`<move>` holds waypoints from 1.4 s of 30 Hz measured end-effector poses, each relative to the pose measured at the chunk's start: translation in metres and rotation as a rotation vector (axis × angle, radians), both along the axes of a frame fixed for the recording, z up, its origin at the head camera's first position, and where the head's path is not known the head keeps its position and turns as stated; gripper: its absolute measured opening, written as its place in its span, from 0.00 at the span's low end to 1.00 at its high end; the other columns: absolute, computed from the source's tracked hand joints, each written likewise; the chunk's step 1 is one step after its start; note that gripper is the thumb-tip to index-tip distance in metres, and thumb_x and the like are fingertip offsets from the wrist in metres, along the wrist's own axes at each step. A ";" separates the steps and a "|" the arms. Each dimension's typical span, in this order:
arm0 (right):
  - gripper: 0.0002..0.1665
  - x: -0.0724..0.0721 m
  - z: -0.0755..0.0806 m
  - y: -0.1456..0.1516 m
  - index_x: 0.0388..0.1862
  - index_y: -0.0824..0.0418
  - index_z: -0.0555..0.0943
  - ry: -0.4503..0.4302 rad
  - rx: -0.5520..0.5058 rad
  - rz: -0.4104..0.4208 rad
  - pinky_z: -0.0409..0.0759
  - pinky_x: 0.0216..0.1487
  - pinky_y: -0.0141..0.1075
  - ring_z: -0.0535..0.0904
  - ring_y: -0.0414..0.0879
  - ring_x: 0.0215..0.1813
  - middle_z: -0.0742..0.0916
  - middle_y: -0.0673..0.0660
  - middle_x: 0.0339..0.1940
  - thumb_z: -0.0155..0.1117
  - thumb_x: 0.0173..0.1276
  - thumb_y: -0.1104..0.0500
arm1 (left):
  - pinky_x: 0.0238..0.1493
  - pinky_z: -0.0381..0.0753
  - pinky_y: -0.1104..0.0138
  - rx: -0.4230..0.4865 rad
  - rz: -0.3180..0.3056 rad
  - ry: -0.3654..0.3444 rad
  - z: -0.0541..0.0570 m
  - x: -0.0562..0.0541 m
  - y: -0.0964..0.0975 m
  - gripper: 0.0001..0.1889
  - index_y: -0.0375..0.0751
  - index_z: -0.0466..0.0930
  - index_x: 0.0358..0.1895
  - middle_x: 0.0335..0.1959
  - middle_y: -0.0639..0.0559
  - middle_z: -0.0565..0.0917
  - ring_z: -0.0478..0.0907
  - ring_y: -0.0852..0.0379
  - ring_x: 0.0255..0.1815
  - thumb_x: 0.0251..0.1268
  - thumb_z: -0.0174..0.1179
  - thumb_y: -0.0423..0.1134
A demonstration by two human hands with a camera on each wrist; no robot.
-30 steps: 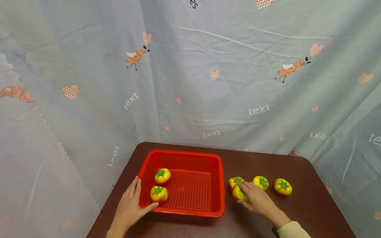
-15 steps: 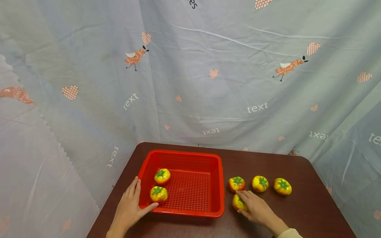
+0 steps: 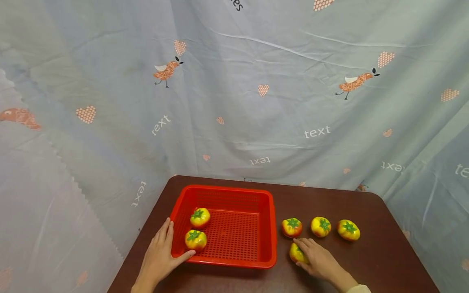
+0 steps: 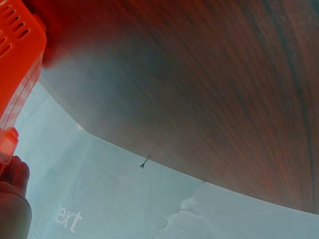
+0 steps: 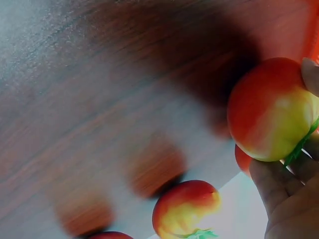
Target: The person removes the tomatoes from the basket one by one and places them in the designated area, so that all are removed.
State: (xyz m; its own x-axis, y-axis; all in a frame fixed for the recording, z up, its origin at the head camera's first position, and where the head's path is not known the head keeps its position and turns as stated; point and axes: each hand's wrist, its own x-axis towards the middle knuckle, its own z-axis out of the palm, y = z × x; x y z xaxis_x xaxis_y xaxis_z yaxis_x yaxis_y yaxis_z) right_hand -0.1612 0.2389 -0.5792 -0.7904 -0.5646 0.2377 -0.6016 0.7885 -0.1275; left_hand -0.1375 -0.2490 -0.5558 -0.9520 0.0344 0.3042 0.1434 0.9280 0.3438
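Observation:
My right hand (image 3: 322,260) holds a yellow-and-red tomato (image 3: 297,253) with a green leafy top, just right of the red basket (image 3: 272,228). In the right wrist view, my thumb and fingers grip this tomato (image 5: 269,109) from opposite sides; whether it touches the table is unclear. At the basket's front left corner, my left hand (image 3: 158,254) rests with its fingers along the left rim and its thumb over the front rim. Two tomatoes sit inside at the left, a back one (image 3: 200,217) and a front one (image 3: 196,240).
Right of the basket, three more tomatoes stand in a row on the dark brown table (image 3: 370,219): a near-basket one (image 3: 292,228), a middle one (image 3: 321,227) and a far-right one (image 3: 348,230). A grey patterned curtain (image 3: 234,101) hangs behind the table.
My right hand has drawn slightly toward me and to the right with its tomato, leaving a gap to the tomato behind. My left hand and the basket keep their place.

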 end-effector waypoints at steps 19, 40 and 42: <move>0.36 0.005 -0.002 0.000 0.63 0.66 0.75 -0.020 -0.019 -0.024 0.82 0.52 0.48 0.81 0.54 0.54 0.83 0.59 0.55 0.74 0.57 0.52 | 0.63 0.67 0.36 -0.007 -0.003 0.002 -0.002 -0.001 0.001 0.59 0.24 0.59 0.72 0.74 0.32 0.59 0.63 0.32 0.69 0.47 0.67 0.69; 0.36 0.005 0.000 -0.002 0.61 0.66 0.77 0.016 -0.010 -0.023 0.81 0.52 0.48 0.81 0.52 0.52 0.84 0.57 0.52 0.74 0.56 0.51 | 0.63 0.67 0.36 -0.013 0.011 0.001 0.002 0.001 0.001 0.59 0.24 0.59 0.71 0.74 0.32 0.59 0.63 0.32 0.68 0.47 0.67 0.68; 0.36 0.006 0.001 -0.002 0.61 0.66 0.76 0.000 -0.013 -0.029 0.81 0.54 0.50 0.81 0.53 0.54 0.83 0.58 0.53 0.74 0.57 0.50 | 0.63 0.67 0.36 -0.015 0.013 -0.003 0.002 0.000 0.001 0.59 0.24 0.59 0.71 0.74 0.32 0.59 0.63 0.32 0.68 0.47 0.67 0.68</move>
State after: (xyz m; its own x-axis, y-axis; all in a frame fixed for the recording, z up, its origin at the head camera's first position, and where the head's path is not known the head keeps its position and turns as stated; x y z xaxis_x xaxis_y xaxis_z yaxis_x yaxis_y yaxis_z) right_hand -0.1553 0.2365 -0.5781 -0.8062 -0.5385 0.2452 -0.5788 0.8037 -0.1381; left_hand -0.1371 -0.2476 -0.5533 -0.9532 0.0267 0.3012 0.1305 0.9349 0.3301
